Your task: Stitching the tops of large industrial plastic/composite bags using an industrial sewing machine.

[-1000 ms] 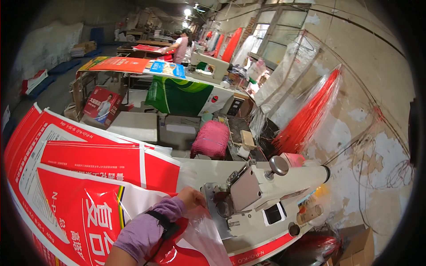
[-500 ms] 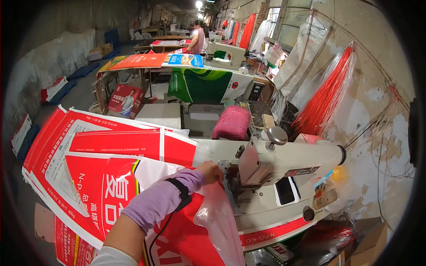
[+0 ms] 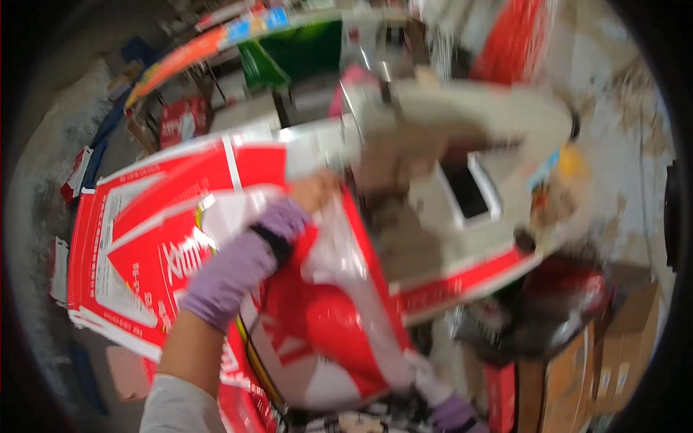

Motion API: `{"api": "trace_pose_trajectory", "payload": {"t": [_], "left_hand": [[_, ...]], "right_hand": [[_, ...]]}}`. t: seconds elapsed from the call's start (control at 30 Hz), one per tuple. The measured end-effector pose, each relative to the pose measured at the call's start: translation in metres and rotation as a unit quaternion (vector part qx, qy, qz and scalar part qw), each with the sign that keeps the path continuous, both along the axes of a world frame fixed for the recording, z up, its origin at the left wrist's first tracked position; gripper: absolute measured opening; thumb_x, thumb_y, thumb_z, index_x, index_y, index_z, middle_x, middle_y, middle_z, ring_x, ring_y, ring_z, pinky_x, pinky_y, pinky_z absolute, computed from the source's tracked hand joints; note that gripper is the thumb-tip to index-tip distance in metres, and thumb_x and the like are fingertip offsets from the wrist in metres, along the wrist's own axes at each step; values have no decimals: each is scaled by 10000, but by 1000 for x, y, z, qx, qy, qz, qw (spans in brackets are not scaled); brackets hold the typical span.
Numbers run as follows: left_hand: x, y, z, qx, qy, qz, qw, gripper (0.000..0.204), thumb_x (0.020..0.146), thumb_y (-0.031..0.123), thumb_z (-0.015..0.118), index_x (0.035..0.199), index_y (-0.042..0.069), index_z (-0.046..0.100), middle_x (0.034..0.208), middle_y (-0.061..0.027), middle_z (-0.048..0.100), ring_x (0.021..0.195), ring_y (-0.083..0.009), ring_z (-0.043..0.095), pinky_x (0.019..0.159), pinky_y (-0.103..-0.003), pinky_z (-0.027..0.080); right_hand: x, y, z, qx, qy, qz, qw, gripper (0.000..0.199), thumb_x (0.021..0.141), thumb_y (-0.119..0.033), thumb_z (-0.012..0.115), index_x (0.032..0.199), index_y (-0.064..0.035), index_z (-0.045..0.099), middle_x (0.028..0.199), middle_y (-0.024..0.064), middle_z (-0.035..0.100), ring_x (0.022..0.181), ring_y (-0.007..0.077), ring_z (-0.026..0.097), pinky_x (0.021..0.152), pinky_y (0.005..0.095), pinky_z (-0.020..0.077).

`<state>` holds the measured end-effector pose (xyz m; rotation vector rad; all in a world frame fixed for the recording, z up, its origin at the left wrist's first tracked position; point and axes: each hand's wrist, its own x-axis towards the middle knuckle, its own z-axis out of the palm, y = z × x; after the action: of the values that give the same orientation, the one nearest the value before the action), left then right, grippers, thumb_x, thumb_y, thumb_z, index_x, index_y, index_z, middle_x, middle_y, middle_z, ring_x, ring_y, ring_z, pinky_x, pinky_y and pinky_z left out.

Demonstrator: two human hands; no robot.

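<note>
My left hand (image 3: 315,191), its forearm in a purple sleeve with a black strap, is closed on the upper edge of a red and white printed plastic bag (image 3: 325,317), just left of the sewing machine head. The bag drapes from there down toward my body. By its lower right edge, low in the picture, is my right hand (image 3: 431,382), also with a purple sleeve; blur hides its fingers. The cream industrial sewing machine (image 3: 462,115) stands beyond and to the right of the bag. More red and white printed bags (image 3: 137,238) lie spread on the table at left.
A phone (image 3: 465,189) lies on the machine bed. Cardboard boxes (image 3: 570,368) and a dark plastic-wrapped bundle (image 3: 556,310) sit at lower right. Red strands (image 3: 512,43) hang on the wall. A green sheet (image 3: 292,54) drapes from a table farther back.
The view has swung downward and blurred. My right hand has come into sight at the bottom by the bag's edge. My left hand keeps its hold on the bag beside the machine.
</note>
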<state>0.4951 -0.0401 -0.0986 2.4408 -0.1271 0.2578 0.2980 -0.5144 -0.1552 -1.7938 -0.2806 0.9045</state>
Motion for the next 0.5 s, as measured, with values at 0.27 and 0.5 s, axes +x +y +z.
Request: {"api": "trace_pose_trajectory", "payload": {"t": [0.27,0.5], "left_hand": [[-12,-8,71,190,86,-169,963,360,779,4,584,1029,224,721,819,-95,638,769,-300,637,692,-359,522],[-4,-69,68,536,-71,35,841,178,810,182,596,933,162,722,1077,-58,650,949,-274,609,756,-402,514]], "right_hand": [[-17,-17,58,-29,-150,-58,986,357,826,55,516,1106,-82,691,902,129,707,804,182,683,750,287,523],[5,22,17,-16,-266,-29,963,408,796,-26,559,1149,-201,666,710,129,613,603,290,611,550,380,476]]}}
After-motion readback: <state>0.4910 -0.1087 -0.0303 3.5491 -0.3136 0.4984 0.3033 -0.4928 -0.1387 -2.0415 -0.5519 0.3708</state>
